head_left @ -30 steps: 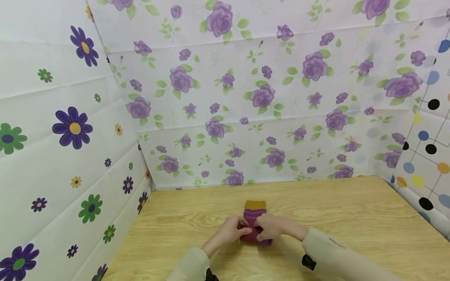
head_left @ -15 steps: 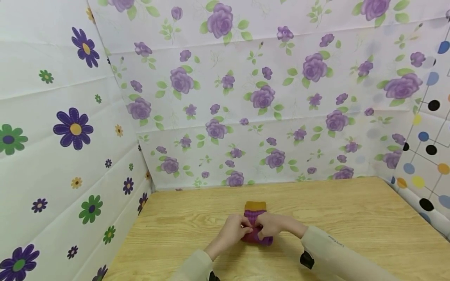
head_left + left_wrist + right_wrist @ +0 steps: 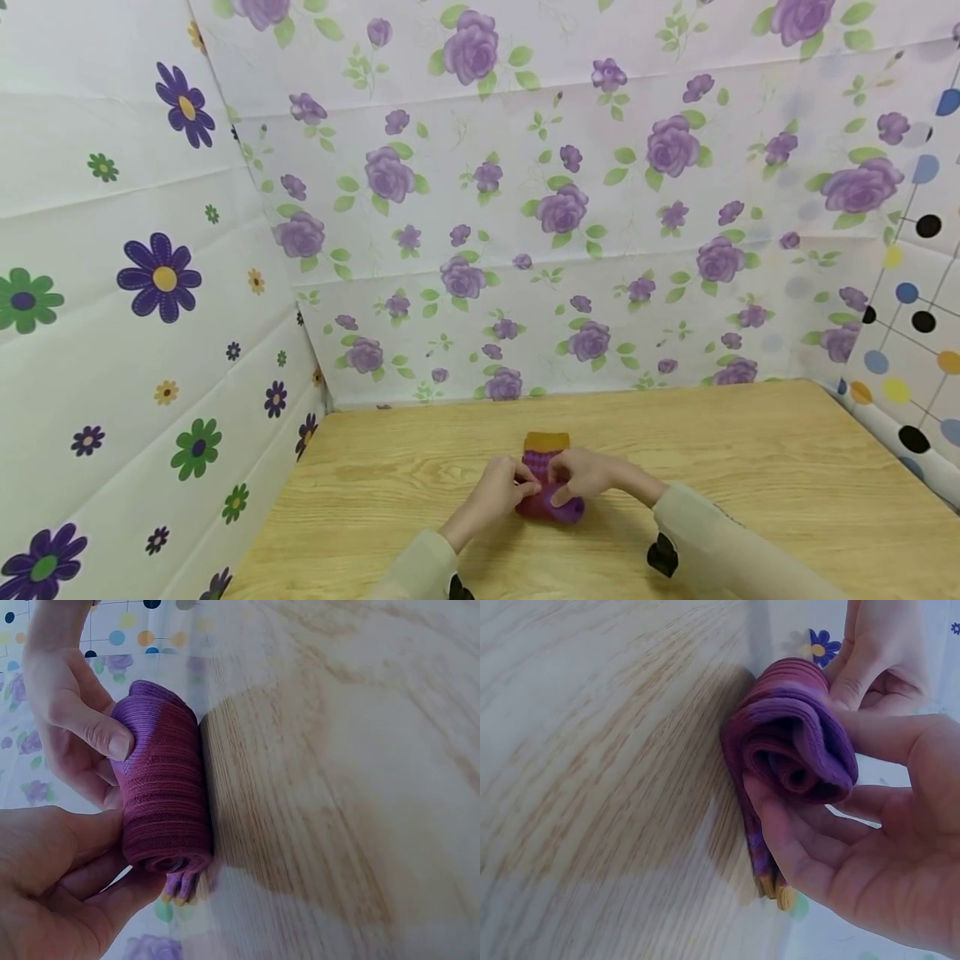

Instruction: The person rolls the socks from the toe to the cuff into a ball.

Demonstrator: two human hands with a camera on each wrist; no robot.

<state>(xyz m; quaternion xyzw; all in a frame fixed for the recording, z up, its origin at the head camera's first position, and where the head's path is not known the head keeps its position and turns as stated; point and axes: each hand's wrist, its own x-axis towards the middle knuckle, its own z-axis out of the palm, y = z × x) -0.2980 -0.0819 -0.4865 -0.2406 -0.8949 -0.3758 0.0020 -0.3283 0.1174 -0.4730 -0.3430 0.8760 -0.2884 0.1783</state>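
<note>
A pair of knitted socks (image 3: 546, 500), maroon and purple with a mustard end, lies on the wooden table. The near part is wound into a roll; the far part lies flat. My left hand (image 3: 501, 490) pinches the roll at its left end, thumb on the near side. At the right end my right hand (image 3: 583, 475) holds the roll between thumb and fingers. In the left wrist view the ribbed roll (image 3: 169, 780) stands between both hands. The right wrist view shows the spiral end of the roll (image 3: 795, 750), with the mustard tips (image 3: 772, 889) sticking out below.
The wooden table (image 3: 712, 467) spreads around the socks. A cloth with purple roses (image 3: 465, 200) hangs behind it. A flower-print cloth (image 3: 150, 358) stands on the left and a dotted one (image 3: 907, 333) on the right.
The right hand's fingers shift slightly on the right end, and the purple roll there looks rounder. The left hand stays nearly in place. The head view tilts slightly.
</note>
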